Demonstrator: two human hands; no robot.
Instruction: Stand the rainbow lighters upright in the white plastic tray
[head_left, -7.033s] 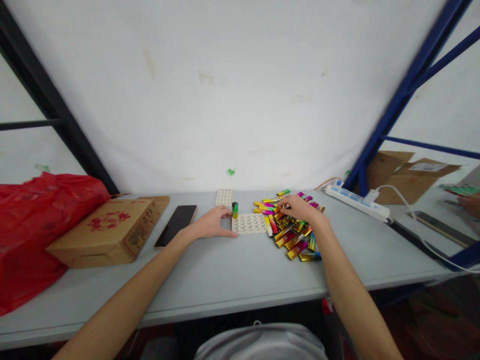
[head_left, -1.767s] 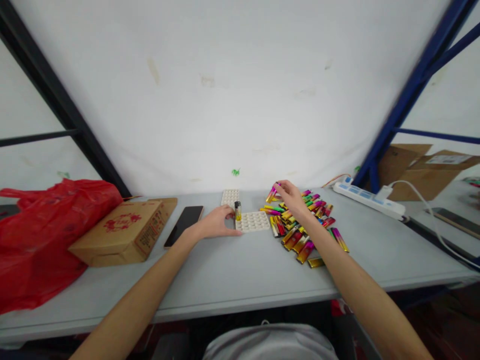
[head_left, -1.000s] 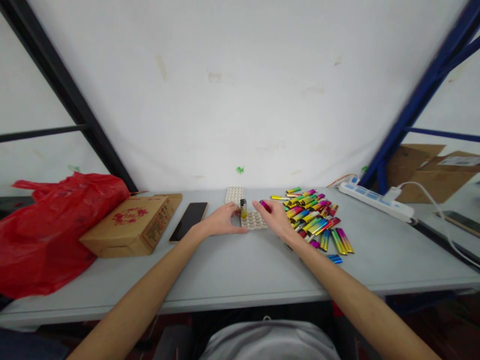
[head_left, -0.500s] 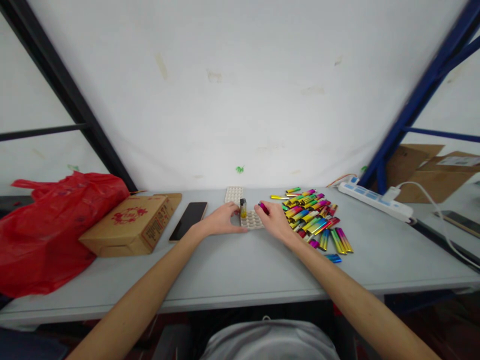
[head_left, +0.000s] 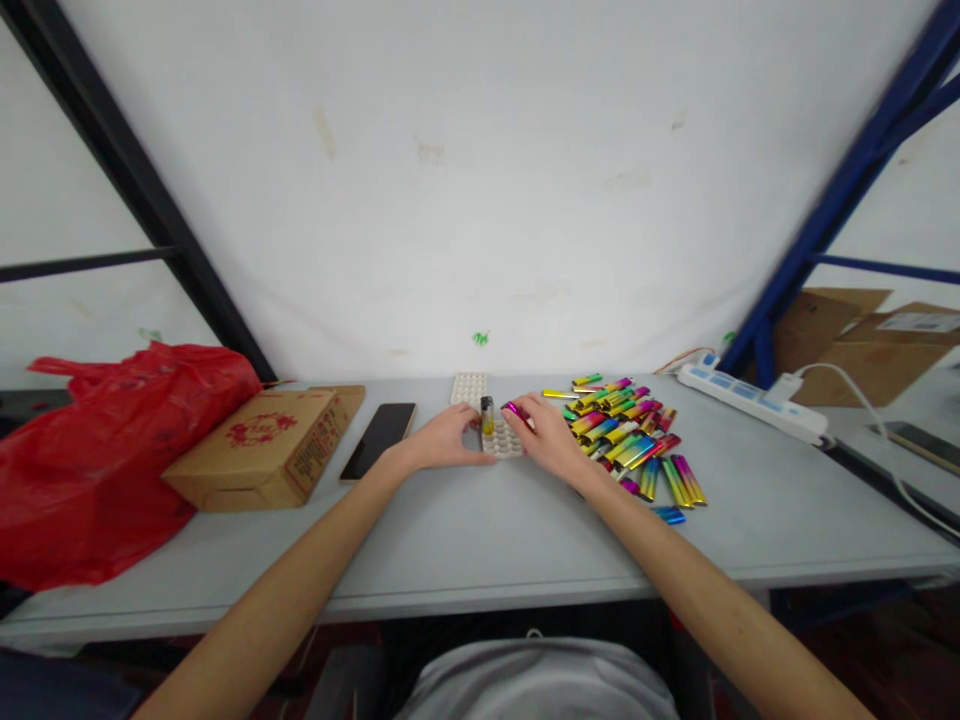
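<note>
In the head view my left hand (head_left: pixel 448 438) curls around the left end of a pale tray with round holes (head_left: pixel 504 443), its thumb along the front edge. Upright in that tray, close to my left fingers, stands a lighter (head_left: pixel 487 417) with a black top and a yellowish lower part. My right hand (head_left: pixel 547 432) pinches a shiny purple lighter (head_left: pixel 514 411), held tilted over the tray's right part. Just right of this hand lies a heap of metallic rainbow-coloured lighters (head_left: pixel 626 430).
A second pale tray (head_left: pixel 469 387) lies behind, near the wall. To the left are a phone (head_left: pixel 379 440), a cardboard box (head_left: pixel 262 448) and a red plastic bag (head_left: pixel 112 470). A white power strip (head_left: pixel 750 402) with a plugged-in cable lies at the right.
My right hand has moved slightly left with the purple lighter, which now tilts more and shows more of its length. My left hand and the upright lighter stay put.
</note>
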